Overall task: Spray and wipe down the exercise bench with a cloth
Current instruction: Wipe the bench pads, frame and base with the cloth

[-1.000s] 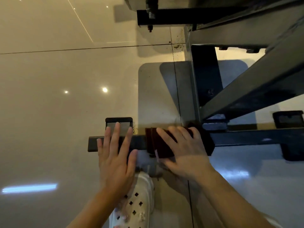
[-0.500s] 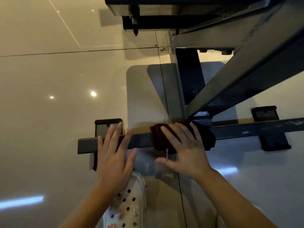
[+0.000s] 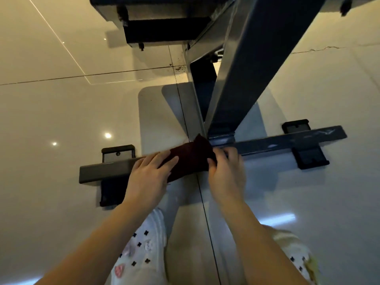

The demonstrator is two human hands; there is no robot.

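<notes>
The exercise bench's dark metal base crossbar (image 3: pixel 287 141) runs left to right across the glossy floor, with the slanted frame post (image 3: pixel 246 75) rising from its middle. A dark maroon cloth (image 3: pixel 190 157) is draped over the bar just left of the post. My left hand (image 3: pixel 149 177) lies on the cloth's left end and the bar with fingers fairly straight. My right hand (image 3: pixel 227 171) pinches the cloth's right edge between thumb and curled fingers. No spray bottle is in view.
Black rubber feet (image 3: pixel 118 154) (image 3: pixel 308 159) sit under both ends of the crossbar. The underside of the bench seat (image 3: pixel 164 23) hangs overhead at the top. My white clogs (image 3: pixel 141 254) (image 3: pixel 298 260) stand on the shiny tiled floor below my arms.
My left hand slid right along the bar onto the cloth. My right hand went from pressing flat on the cloth to pinching its right edge. The camera moved closer and to the right.
</notes>
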